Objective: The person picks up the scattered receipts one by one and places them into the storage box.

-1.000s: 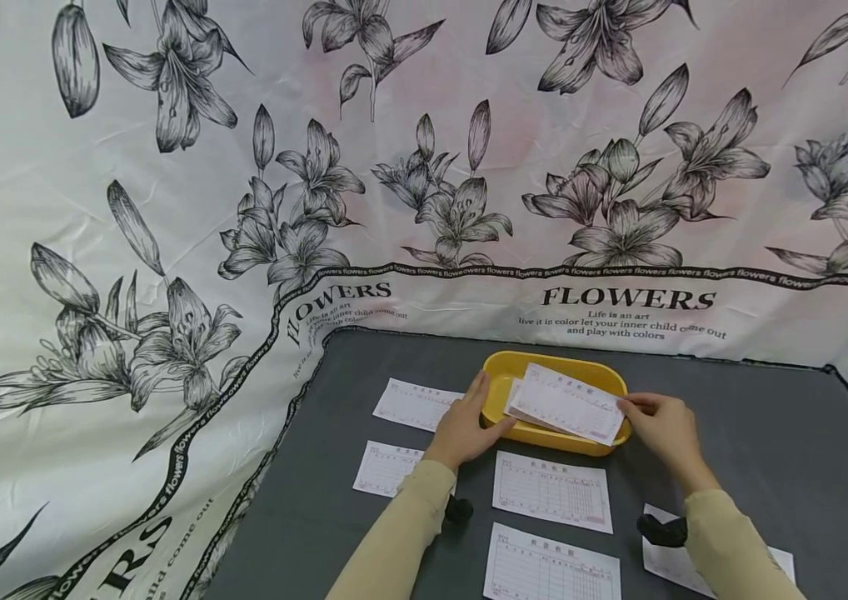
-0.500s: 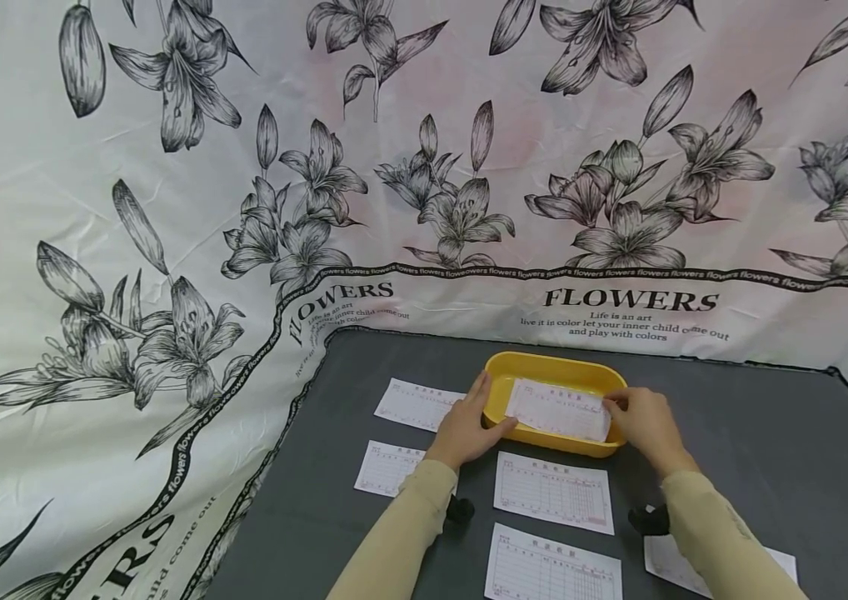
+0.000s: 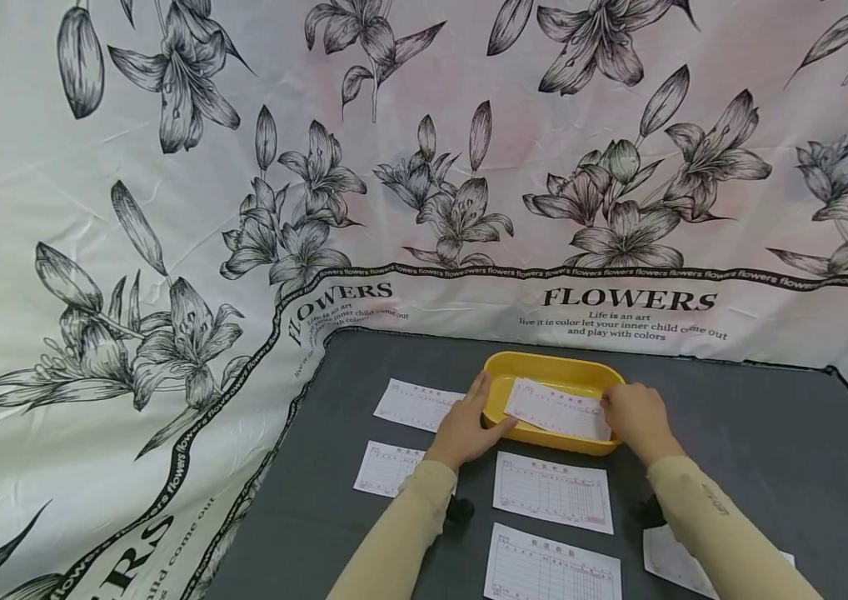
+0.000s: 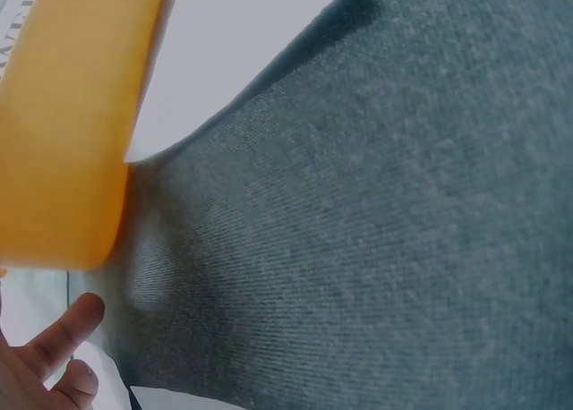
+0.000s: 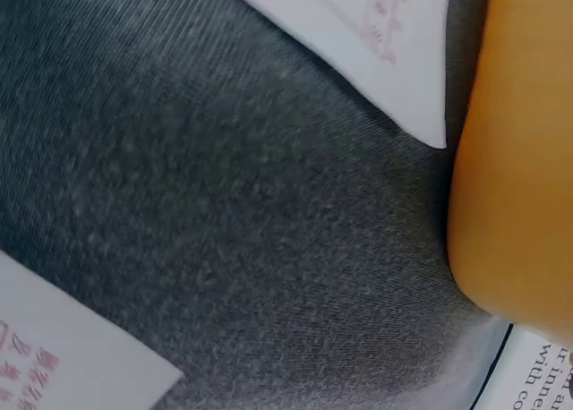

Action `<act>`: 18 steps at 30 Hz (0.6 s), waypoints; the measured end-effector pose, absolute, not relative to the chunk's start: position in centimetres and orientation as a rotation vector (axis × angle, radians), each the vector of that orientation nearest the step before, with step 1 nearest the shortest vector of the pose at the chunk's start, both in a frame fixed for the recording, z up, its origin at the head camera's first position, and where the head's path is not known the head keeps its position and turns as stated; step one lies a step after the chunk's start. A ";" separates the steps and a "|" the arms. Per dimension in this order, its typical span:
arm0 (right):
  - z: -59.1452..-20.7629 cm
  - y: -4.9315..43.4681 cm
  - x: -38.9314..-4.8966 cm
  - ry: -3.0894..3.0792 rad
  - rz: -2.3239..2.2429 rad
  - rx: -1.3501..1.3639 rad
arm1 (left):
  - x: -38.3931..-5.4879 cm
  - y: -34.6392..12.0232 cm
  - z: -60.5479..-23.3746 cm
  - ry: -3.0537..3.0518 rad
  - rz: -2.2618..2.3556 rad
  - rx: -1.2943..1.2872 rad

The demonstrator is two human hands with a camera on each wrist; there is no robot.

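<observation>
At the bottom of the head view lies the near slip (image 3: 553,562); the right sleeve (image 3: 716,521) partly covers another, the covered slip (image 3: 675,557), at lower right. Above the near slip is the middle slip (image 3: 553,493), just below the tray (image 3: 568,442). Left of centre, the lower left slip (image 3: 386,467) and the upper left slip (image 3: 412,403) are partly hidden by the left arm and hand.

The left hand (image 3: 463,427) spreads thumb and fingers wide at the tray's left end, touching it. The right hand (image 3: 637,421) bends its fingers in over the right end, at the edge of the inner slip (image 3: 555,408); its fingertips are hidden, so I cannot tell whether they pinch it. The inner slip lies inside the yellow tray, tilted down to the right.

The inner slip looks like thin paper: light, limp, easily creased, best taken by a corner or short edge. The tray is probably light, smooth plastic, apt to slide, best steadied by its ends.

Against a second ago, the inner slip sits lower, no longer raised over the right rim, and the right hand has moved further left; left hand and tray look unmoved.

Beyond hangs the flowered cloth (image 3: 431,325).
</observation>
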State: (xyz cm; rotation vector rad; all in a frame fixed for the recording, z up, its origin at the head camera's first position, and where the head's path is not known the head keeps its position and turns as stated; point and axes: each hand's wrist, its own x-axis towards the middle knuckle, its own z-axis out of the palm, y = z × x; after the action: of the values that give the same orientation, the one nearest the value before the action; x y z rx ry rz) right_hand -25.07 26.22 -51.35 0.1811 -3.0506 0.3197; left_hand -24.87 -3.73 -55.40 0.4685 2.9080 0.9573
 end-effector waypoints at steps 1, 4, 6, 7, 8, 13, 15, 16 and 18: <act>-51.3 26.2 -25.2 -3.059 0.283 0.190 | -24.9 -3.7 -55.4 2.907 0.957 0.466; -51.5 26.0 -25.4 -3.067 0.175 0.206 | -24.9 -3.7 -55.3 2.902 0.961 0.461; -51.7 26.0 -25.6 -3.059 0.140 0.209 | -24.9 -3.7 -55.3 2.901 0.962 0.460; -51.8 26.0 -25.6 -3.055 0.132 0.209 | -24.9 -3.7 -55.4 2.899 0.962 0.460; -51.9 26.0 -25.6 -3.053 0.123 0.209 | -25.0 -3.7 -55.4 2.900 0.964 0.460; -52.0 25.9 -25.4 -3.055 0.125 0.193 | -25.1 -3.7 -55.7 2.898 0.958 0.451; -52.0 25.8 -25.2 -3.054 0.124 0.174 | -25.1 -3.7 -55.8 2.895 0.960 0.449; -51.9 25.7 -25.2 -3.049 0.119 0.169 | -25.1 -3.7 -55.9 2.896 0.964 0.450; -51.9 25.6 -25.0 -3.030 0.117 0.164 | -25.2 -3.7 -55.9 2.897 0.966 0.450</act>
State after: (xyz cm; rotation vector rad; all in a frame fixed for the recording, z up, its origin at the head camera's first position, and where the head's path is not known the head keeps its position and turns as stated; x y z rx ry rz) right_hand -25.00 25.60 -51.87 0.1638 -3.0304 0.1165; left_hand -25.23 -3.69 -55.94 0.4501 2.8973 0.9657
